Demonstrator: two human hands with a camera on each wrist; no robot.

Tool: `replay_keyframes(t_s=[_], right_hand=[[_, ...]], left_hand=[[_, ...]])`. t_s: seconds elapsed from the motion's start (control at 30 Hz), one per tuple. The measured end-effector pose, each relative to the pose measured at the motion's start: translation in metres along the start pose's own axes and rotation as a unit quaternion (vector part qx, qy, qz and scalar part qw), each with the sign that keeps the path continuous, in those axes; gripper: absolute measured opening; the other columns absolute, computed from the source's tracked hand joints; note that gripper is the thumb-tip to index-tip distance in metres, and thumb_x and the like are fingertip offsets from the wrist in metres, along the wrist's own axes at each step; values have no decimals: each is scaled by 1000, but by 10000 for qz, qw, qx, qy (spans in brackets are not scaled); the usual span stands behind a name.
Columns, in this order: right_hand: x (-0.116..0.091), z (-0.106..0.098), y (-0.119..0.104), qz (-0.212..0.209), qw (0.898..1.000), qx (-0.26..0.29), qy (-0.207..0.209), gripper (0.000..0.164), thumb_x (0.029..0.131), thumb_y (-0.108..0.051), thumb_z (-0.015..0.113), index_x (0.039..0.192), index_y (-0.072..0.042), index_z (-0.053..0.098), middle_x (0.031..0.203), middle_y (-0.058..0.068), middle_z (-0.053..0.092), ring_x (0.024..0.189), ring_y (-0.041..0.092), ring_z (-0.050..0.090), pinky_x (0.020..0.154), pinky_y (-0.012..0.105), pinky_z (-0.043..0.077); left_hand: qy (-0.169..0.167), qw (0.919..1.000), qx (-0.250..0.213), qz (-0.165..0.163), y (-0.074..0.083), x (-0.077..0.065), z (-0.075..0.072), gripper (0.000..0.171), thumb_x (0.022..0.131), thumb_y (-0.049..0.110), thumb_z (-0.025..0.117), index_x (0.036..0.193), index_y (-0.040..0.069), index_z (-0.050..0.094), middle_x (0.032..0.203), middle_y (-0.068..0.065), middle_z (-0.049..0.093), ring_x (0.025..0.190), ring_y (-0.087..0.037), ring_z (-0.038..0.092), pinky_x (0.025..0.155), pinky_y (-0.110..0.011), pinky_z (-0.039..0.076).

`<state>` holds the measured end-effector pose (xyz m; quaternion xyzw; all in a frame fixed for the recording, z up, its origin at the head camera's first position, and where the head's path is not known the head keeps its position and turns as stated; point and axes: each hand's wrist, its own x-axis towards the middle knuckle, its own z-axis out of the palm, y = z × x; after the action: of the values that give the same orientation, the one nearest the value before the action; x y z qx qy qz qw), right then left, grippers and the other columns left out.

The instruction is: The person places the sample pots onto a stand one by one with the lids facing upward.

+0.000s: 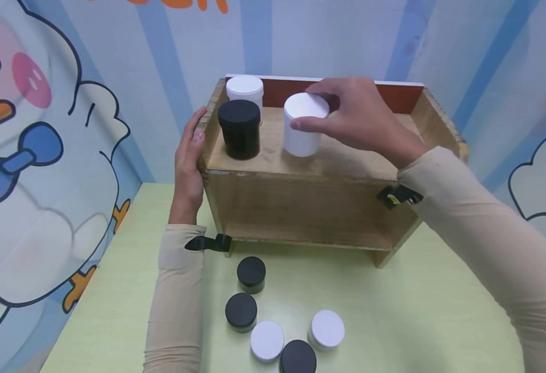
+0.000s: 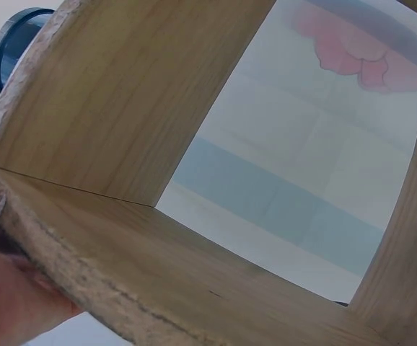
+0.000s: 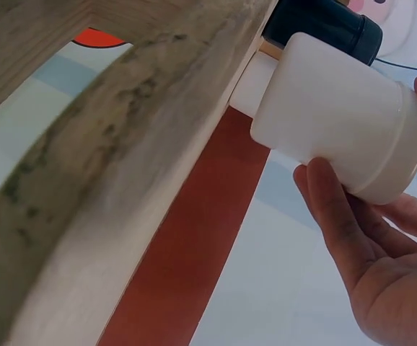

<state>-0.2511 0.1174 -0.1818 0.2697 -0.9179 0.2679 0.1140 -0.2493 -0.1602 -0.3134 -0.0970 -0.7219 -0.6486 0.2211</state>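
Observation:
My right hand (image 1: pixel 359 116) grips a white lidded jar (image 1: pixel 301 137) over the top board of a wooden shelf (image 1: pixel 301 207), thumb on one side and fingers on the other. In the right wrist view the white jar (image 3: pixel 331 108) fills the upper right, the fingers curled about its lid end. Just left of it on the board stand a black jar (image 1: pixel 240 132) and, behind that, another white jar (image 1: pixel 245 88). Against the shelf's left side panel rests my left hand (image 1: pixel 190 160); in the left wrist view only part of that hand (image 2: pixel 21 299) shows.
Several smaller jars stand on the pale green table in front of the shelf, among them a black-lidded jar (image 1: pixel 252 273) and a white-lidded jar (image 1: pixel 327 329). The shelf has raised side panels and a reddish back strip (image 1: pixel 396 98). Behind is a printed wall (image 1: pixel 198 46).

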Motion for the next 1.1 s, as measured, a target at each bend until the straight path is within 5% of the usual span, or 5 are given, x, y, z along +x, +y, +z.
replay_keyframes(t_s=[0.87,1.1], right_hand=[[33,5,4,869,9945,-242,-535,58,89,-54,69,120,-5,68,112,12,67,96,22,56,80,33,43],[39,5,4,1023,9921,-349,-637,62,91,-52,67,129,-4,64,122,14,67,104,25,58,86,35,46]], left_hand=[[-44,9999,-75,-79,1,0,1,55,99,48,35,152,37,41,163,12,31,153,-15,25,125,-58,12],[-60,9998,-149,-94,1,-1,2,54,99,47,35,152,37,41,163,11,32,152,-17,28,124,-59,15]])
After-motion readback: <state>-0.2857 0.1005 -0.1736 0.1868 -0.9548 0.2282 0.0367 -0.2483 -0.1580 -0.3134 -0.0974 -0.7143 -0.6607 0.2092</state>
